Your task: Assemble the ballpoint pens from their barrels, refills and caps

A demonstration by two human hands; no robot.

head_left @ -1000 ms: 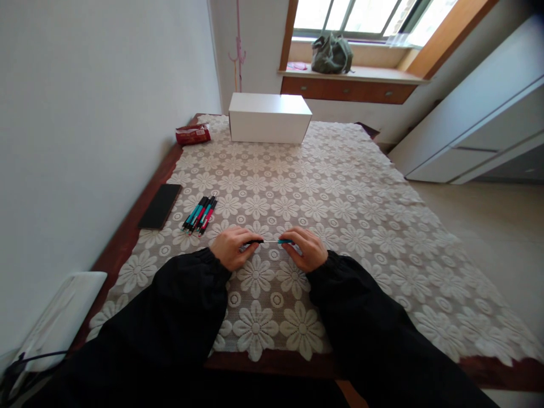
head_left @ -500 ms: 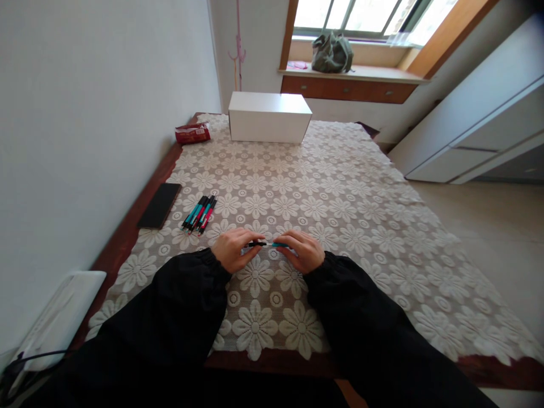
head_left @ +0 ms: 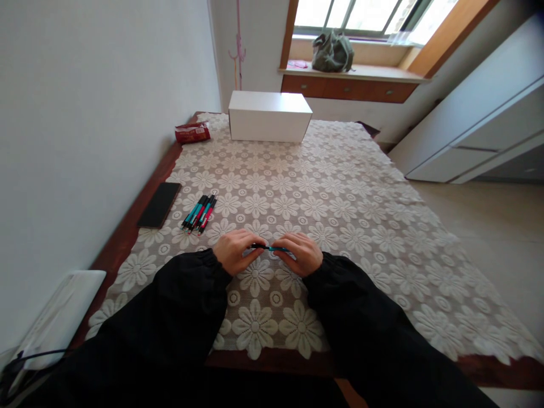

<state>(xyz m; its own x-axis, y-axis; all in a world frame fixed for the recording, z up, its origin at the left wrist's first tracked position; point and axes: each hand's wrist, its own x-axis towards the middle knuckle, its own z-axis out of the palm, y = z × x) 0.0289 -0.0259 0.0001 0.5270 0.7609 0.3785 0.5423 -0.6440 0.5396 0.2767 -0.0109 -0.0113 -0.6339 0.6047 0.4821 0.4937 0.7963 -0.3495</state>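
From where I stand, the pen is in both hands at the near side of the table, over the lace tablecloth [head_left: 340, 164]. The person's left hand [head_left: 234, 251] pinches the black part [head_left: 258, 246] between thumb and fingers, and the right hand [head_left: 301, 254] pinches the teal part [head_left: 279, 249] the same way, so each grip is closed on its own piece. The two parts meet end to end, or nearly so; whether they are fully seated I can't tell from here.

To do this well, I'd say, hold both parts on one straight line, with the pinch close to the joint so neither piece tips. A light, even push inward should serve better than a hard one, since a skewed edge could catch. If there is a thread, turning one hand while the other stays firm would suit it.

The pen's long axis runs left to right, roughly along the table's near edge, its right end a touch nearer the person. The black part points left and the teal part right; fingers cover both outer ends, so I can't make out a tip. The loose pens [head_left: 199, 214] lie to the left and a little farther off, their lengths running near to far.
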